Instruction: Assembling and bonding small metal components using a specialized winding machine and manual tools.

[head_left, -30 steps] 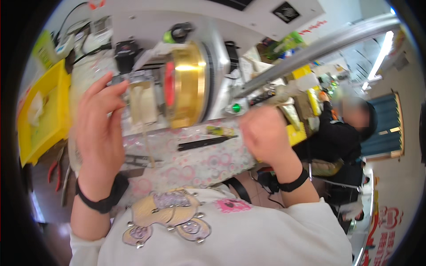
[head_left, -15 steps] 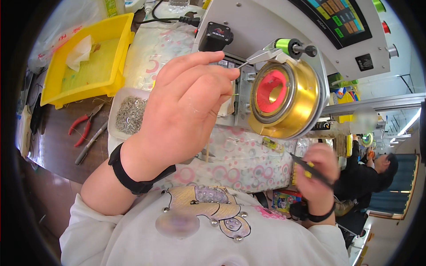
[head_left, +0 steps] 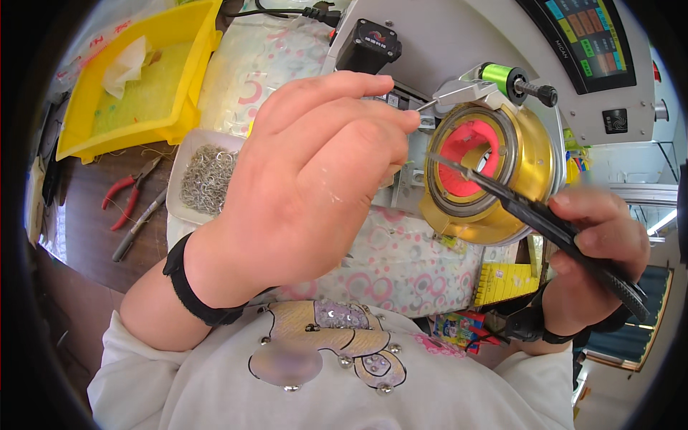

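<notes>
My left hand (head_left: 322,161) is raised in the middle, its fingers drawn together in a pinch; whatever they hold is hidden behind the hand. Its forefinger tip is at the end of a thin metal rod (head_left: 428,105), which sticks out of the arm above a gold winding head (head_left: 541,165) with a red ring (head_left: 459,180). A small bright green spool (head_left: 496,74) sits on top. In my right hand (head_left: 602,229) is a long black tool with a slim pointed tip (head_left: 548,222), passing in front of the gold head; its exact kind is unclear.
The white machine (head_left: 466,36) with its control panel (head_left: 584,32) fills the far right. To the left are a yellow tray (head_left: 190,89), a white dish (head_left: 177,183) of small metal rings or hooks, red-handled pliers (head_left: 129,193) and a pen-like tool (head_left: 136,231). A patterned cover (head_left: 380,276) lies over the table.
My right hand has come up and to the right, bringing the black tool's tip in front of the gold head. My left hand stays pinched by the rod. The whole view has shifted slightly.
</notes>
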### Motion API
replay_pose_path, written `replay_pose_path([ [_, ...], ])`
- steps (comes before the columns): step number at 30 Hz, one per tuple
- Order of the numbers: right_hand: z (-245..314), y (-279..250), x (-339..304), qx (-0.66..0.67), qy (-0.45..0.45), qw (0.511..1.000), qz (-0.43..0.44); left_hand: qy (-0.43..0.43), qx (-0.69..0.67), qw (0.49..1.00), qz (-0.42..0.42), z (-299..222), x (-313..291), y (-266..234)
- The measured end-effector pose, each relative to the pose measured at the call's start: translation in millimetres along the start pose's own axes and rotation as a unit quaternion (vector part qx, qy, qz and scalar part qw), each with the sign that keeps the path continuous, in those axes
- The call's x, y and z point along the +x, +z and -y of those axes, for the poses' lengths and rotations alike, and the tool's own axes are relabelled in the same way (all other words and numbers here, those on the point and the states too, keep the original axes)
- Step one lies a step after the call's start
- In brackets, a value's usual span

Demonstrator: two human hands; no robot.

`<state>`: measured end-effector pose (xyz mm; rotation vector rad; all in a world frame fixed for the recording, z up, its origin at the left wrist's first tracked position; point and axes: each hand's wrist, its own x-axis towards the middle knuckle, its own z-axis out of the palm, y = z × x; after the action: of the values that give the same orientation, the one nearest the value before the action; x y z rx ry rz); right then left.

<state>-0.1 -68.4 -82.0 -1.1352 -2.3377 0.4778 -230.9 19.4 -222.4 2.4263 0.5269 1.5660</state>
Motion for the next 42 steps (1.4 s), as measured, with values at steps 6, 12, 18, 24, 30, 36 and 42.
replay_pose_path([
  [6,-10.1,3.7,15.7,-0.021,-0.045,0.998,0.036,-0.007,0.002,1.000,-0.008,-0.5,-0.8,0.6],
  [12,-13.9,0.6,22.1,-0.025,-0.074,0.993,0.088,-0.002,0.004,1.000,-0.002,0.3,-0.2,0.1],
  [18,-14.1,5.8,21.4,0.023,-0.064,0.996,0.065,-0.007,0.011,1.000,0.002,-1.0,0.4,-0.6],
  [24,-13.9,5.3,24.2,0.005,-0.062,0.996,0.064,-0.013,0.015,1.000,0.005,-0.9,0.8,-0.8],
  [30,-13.3,7.5,29.2,0.003,-0.069,0.995,0.070,-0.003,0.015,1.000,0.000,0.1,0.1,0.2],
  [36,-11.7,5.8,26.9,-0.012,-0.057,0.996,0.074,0.003,0.019,1.000,-0.003,0.4,-0.6,0.8],
  [42,-15.9,4.2,26.4,0.027,-0.070,0.996,0.054,0.009,0.018,1.000,-0.011,0.6,-0.8,2.2],
])
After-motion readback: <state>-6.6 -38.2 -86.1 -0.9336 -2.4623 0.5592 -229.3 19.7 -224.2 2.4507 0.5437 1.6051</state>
